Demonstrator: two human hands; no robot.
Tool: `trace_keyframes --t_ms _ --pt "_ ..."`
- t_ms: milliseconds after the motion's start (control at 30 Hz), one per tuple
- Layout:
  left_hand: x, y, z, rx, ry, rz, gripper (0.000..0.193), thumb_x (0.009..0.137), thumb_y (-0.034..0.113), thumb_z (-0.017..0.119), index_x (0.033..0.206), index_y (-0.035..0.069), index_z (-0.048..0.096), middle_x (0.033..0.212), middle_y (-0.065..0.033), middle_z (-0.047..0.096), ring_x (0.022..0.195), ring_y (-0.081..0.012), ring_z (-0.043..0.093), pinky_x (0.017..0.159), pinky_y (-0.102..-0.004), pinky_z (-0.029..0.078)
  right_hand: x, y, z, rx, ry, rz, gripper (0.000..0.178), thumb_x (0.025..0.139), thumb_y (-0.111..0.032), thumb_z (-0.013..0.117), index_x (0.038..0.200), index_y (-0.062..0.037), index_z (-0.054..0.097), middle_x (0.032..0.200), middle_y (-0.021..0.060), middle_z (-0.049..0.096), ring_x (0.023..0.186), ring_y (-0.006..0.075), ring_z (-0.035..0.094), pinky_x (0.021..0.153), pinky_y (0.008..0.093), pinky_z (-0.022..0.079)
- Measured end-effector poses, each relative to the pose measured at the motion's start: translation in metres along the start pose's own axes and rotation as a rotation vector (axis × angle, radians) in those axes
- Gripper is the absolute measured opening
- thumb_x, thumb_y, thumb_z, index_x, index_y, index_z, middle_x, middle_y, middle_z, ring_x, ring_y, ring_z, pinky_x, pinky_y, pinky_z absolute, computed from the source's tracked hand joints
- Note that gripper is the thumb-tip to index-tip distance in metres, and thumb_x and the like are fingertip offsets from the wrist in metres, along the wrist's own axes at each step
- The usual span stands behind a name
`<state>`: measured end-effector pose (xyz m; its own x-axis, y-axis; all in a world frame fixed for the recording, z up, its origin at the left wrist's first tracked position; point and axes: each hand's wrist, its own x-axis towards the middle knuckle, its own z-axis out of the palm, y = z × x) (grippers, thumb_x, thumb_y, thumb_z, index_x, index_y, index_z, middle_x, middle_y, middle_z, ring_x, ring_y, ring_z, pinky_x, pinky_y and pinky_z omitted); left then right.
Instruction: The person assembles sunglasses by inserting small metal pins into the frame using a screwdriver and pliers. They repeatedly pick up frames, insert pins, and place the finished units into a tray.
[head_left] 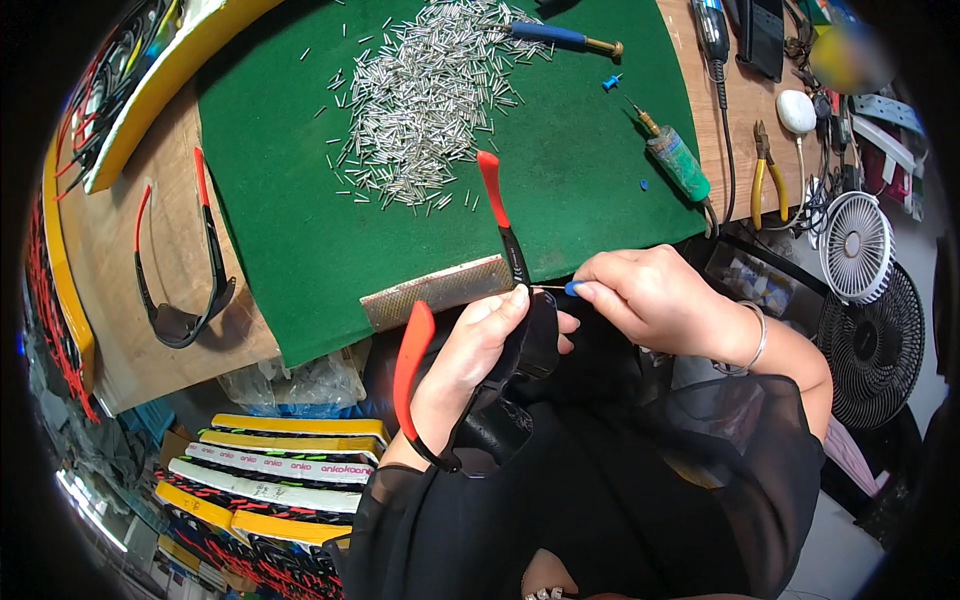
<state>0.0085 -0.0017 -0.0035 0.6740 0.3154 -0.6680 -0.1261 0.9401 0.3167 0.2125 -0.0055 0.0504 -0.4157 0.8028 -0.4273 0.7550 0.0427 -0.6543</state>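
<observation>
My left hand [468, 345] grips a pair of black sunglasses [541, 335] with red-tipped temples, its thumb on the frame near one hinge. One temple points up over the green mat; the other runs along my wrist. From the right, my right hand [655, 298] pinches a thin metal pin with a blue end [572, 288] between thumb and fingers. Its shaft points left at the hinge area; whether the tip touches is too small to tell. Just beyond my left hand, a textured metal bar [435, 291] lies along the mat's near edge.
On the green mat [280, 200] are a heap of small metal pins [420, 110], a blue-handled tool [550, 36] and a corded green-handled tool [678, 162]. Yellow-handled pliers [768, 185] and a white fan [857, 245] are right. Left lie another pair of sunglasses [178, 322] and filled trays.
</observation>
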Motion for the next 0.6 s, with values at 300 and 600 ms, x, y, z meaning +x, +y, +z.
trace_keyframes --t_ms 300,600 --pt "-0.004 -0.003 0.001 -0.049 0.030 0.030 0.037 0.091 0.036 0.046 0.097 0.000 0.054 0.087 -0.0146 0.065 0.071 -0.0178 0.063 0.064 -0.0268 0.051 0.000 -0.002 -0.011 0.042 0.109 -0.098 0.016 0.074 -0.011 0.063 0.088 -0.0079 0.054 0.076 0.0085 0.054 0.070 0.0271 0.057 0.058 0.0349 0.047" --pt "-0.017 0.000 0.021 -0.005 -0.164 0.136 0.027 0.095 0.029 0.041 0.110 0.007 0.041 0.095 -0.0209 0.061 0.078 -0.0276 0.065 0.069 -0.0330 0.053 0.045 0.026 0.004 -0.409 0.760 -0.152 0.037 0.071 0.001 0.055 0.107 -0.0018 0.049 0.087 0.0118 0.048 0.081 0.0265 0.050 0.069 0.0336 0.045"
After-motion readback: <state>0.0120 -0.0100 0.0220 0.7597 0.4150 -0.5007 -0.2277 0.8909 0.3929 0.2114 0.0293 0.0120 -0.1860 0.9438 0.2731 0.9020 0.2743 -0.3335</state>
